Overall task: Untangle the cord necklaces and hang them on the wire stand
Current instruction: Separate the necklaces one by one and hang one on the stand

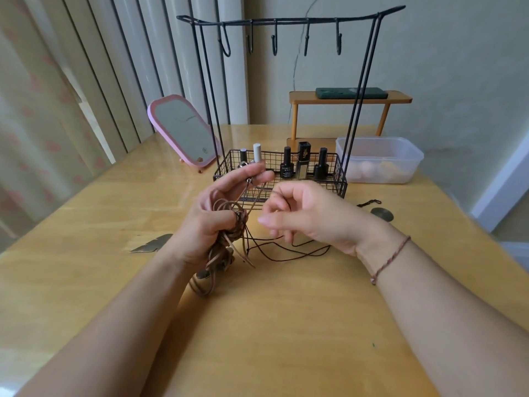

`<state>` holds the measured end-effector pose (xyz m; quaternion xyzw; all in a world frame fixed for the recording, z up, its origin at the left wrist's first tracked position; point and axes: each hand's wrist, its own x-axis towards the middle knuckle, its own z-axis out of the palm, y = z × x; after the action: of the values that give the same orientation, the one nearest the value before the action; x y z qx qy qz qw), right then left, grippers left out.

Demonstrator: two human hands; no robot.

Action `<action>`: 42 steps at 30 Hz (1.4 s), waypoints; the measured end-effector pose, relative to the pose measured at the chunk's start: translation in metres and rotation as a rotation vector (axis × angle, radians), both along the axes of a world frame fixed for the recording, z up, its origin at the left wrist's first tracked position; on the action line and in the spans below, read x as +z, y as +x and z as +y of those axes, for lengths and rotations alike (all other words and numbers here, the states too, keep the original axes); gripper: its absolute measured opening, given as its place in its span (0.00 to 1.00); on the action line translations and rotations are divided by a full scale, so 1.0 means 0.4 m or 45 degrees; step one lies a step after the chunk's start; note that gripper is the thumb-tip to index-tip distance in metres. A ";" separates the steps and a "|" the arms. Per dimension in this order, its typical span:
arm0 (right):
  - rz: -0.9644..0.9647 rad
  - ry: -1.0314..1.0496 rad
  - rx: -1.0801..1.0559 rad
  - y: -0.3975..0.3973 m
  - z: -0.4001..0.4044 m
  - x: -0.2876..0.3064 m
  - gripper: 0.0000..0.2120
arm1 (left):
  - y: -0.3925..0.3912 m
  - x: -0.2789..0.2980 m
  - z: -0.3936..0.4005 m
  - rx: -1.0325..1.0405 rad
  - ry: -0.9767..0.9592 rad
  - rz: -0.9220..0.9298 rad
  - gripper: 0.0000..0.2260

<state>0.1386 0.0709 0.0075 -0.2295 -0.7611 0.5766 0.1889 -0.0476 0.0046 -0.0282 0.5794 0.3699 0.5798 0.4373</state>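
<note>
Tangled brown cord necklaces [226,239] sit mid-frame, bunched in the left hand [209,216]: lower fingers curled round the bundle, thumb and forefinger raised and pinching a small metal ring with a strand running down from it. Loose loops and cut ends hang below the palm onto the table [286,325]. A thin dark cord [289,249] runs out of the tangle to the right, lying in slack loops on the wood and passing under the right hand [309,216]. Right hand hovers just beside the bundle, fingers loosely curled; a dark strand shows at the fingertips, but I can't tell whether it's actually pinched. Braided reddish bracelet [390,259] on the right wrist. Wire stand [289,22] is directly behind the hands, centre frame: black, tall uprights, top bar with five hooks, all bare, and a mesh basket base [340,179] holding several small bottles [287,164], mostly black, one white. Pink-framed mirror [183,131] stands tilted, left of the stand. Clear plastic tub [380,159] right of the stand, pale rounded items inside, blurred. Behind it a small orange wooden shelf [349,97] with a dark flat object on top. Metallic leaf-shaped pendant [151,243] on the table at left; a round metal disc [382,214] with a short dark chain at right. Surface is glossy yellow wood with glare patches. Room: plain beige wall with a thin crack behind, vertical blinds [100,67] along the left.
</note>
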 end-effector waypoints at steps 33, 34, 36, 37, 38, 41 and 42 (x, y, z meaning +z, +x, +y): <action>1.127 -0.327 -0.501 0.261 0.164 0.070 0.02 | 0.003 -0.006 0.003 -0.151 0.049 0.243 0.36; 1.191 -0.310 -0.435 0.264 0.168 0.071 0.02 | 0.005 -0.009 0.004 -0.157 0.055 0.283 0.36; 1.319 -0.311 -0.247 0.272 0.173 0.078 0.02 | 0.009 -0.012 0.006 -0.148 0.059 0.328 0.34; 1.407 -0.371 -0.094 0.276 0.176 0.080 0.01 | 0.012 -0.012 0.005 -0.137 0.058 0.343 0.34; 1.504 -0.482 0.086 0.279 0.181 0.080 0.02 | 0.014 -0.011 0.003 -0.127 0.061 0.358 0.34; 1.601 -0.746 0.297 0.290 0.197 0.080 0.07 | 0.020 -0.009 0.002 -0.129 0.095 0.383 0.34; 1.587 -0.744 0.266 0.296 0.204 0.076 0.07 | 0.021 -0.009 0.001 -0.132 0.103 0.381 0.34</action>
<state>0.2571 0.1526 0.0380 0.1772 -0.3424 0.7971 0.4648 -0.0392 0.0052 -0.0316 0.6948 0.3771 0.4780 0.3829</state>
